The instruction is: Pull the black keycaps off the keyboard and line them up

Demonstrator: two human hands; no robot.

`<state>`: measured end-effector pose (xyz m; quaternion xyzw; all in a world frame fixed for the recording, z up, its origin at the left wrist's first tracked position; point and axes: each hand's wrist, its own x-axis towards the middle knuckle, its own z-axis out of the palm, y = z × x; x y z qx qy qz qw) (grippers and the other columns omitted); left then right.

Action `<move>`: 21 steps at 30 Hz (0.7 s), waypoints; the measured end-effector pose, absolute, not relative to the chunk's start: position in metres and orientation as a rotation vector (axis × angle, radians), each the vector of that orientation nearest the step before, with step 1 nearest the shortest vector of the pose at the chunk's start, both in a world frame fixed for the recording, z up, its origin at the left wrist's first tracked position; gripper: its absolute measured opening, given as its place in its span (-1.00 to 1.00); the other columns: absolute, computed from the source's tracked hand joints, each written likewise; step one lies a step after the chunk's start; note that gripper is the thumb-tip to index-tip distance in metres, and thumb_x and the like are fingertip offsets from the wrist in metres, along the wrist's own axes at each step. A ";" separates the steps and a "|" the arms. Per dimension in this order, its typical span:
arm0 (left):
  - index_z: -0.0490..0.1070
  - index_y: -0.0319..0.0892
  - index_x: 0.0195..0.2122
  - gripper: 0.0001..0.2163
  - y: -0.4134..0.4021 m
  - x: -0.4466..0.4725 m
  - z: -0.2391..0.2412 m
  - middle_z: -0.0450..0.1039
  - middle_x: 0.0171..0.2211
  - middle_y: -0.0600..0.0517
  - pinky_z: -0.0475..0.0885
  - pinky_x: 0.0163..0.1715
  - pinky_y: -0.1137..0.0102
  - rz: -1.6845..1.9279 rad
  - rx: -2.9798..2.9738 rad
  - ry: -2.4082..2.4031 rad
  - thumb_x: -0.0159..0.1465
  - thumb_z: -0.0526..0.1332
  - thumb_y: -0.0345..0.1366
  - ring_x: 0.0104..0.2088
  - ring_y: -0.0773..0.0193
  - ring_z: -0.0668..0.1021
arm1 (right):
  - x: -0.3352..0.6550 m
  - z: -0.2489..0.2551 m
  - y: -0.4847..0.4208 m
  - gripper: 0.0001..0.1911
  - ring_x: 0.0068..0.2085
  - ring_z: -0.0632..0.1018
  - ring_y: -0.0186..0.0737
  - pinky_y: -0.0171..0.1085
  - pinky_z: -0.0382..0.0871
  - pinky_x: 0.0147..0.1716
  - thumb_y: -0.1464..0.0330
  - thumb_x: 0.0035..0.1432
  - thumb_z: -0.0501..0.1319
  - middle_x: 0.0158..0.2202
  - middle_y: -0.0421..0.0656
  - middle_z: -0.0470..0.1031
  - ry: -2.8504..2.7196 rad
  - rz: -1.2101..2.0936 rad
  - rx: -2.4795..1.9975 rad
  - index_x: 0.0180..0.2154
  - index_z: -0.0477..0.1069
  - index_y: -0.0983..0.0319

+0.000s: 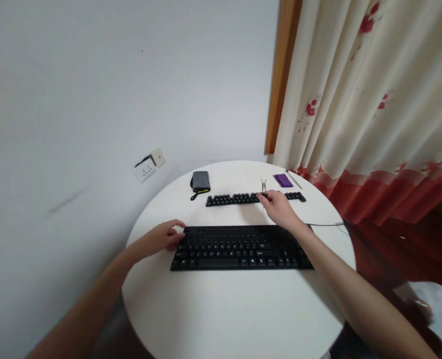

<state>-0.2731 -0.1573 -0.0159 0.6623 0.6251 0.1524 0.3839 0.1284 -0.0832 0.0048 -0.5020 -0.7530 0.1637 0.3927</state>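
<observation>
The right hand (277, 207) is closed, pinching a small tool (263, 186) with thin metal prongs pointing to the counter's far edge, at a row of black keycaps (232, 199); the left hand (170, 235) is half open, fingers loosely curled and touching the black keyboard (221, 253) near its far left corner; the keyboard (small sockets show in its far rows) lies mid-counter (224, 309); a grey pouch (201, 180) lies toward the far left edge.

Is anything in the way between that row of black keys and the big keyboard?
Only the person's own right hand and forearm reach across the gap, toward its right side. Elsewhere, nothing visible stands between the row of black keys and the keyboard; the left hand is at the keyboard's left edge.
</observation>
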 end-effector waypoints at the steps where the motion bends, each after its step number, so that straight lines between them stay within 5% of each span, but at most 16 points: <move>1: 0.33 -0.17 0.04 -0.43 -0.160 -0.269 -0.014 0.49 -0.49 0.09 0.40 -0.46 0.39 0.393 1.682 1.572 0.13 0.27 0.12 -0.50 0.23 0.51 | 0.122 0.003 -0.085 -0.67 -0.29 0.54 -0.12 -0.23 0.33 -0.26 0.26 0.31 0.11 -0.36 -0.03 0.59 -1.930 0.437 -1.226 -0.34 0.58 0.26; 5: 0.26 -0.14 0.15 -0.35 -0.160 -0.241 -0.011 0.50 -0.50 0.12 0.40 -0.45 0.40 0.334 1.674 1.451 0.11 0.33 0.06 -0.49 0.24 0.54 | 0.113 0.001 -0.092 -0.72 -0.19 0.57 -0.11 -0.22 0.39 -0.20 0.25 0.28 0.16 -0.27 -0.02 0.61 -1.935 0.620 -1.070 -0.31 0.59 0.23; 10: 0.30 -0.17 -0.07 -0.47 -0.144 -0.188 -0.015 0.50 -0.53 0.09 0.41 -0.50 0.39 0.206 1.618 1.344 0.04 0.39 0.01 -0.54 0.22 0.55 | 0.102 0.002 -0.103 -0.63 -0.33 0.57 -0.19 -0.22 0.46 -0.26 0.11 0.23 0.21 -0.31 -0.05 0.61 -1.819 1.076 -0.948 -0.39 0.56 0.27; 14: 0.42 -0.17 -0.25 -0.62 -0.124 -0.159 -0.003 0.44 -0.52 0.11 0.32 -0.49 0.45 0.129 1.992 1.292 -0.02 0.46 -0.15 -0.52 0.28 0.49 | 0.084 0.002 -0.111 -0.67 -0.38 0.51 -0.22 -0.24 0.40 -0.32 0.13 0.22 0.24 -0.41 -0.15 0.58 -1.910 1.076 -0.901 -0.35 0.59 0.25; 17: 0.48 -0.19 -0.34 -0.78 -0.115 -0.156 0.010 0.40 -0.50 0.11 0.30 -0.43 0.46 0.199 2.170 1.147 0.12 0.38 -0.17 -0.46 0.32 0.46 | 0.073 0.002 -0.114 -0.69 -0.39 0.47 -0.25 -0.26 0.35 -0.32 0.16 0.23 0.24 -0.43 -0.20 0.56 -1.975 1.078 -0.820 -0.39 0.58 0.23; 21: 0.54 -0.20 -0.34 -0.75 -0.119 -0.166 0.010 0.43 -0.49 0.08 0.33 -0.39 0.46 0.146 2.051 0.902 0.21 0.35 -0.09 -0.44 0.34 0.45 | 0.065 -0.009 -0.119 -0.72 -0.50 0.40 -0.29 -0.29 0.29 -0.47 0.14 0.19 0.28 -0.53 -0.23 0.46 -1.862 1.160 -0.853 -0.37 0.56 0.22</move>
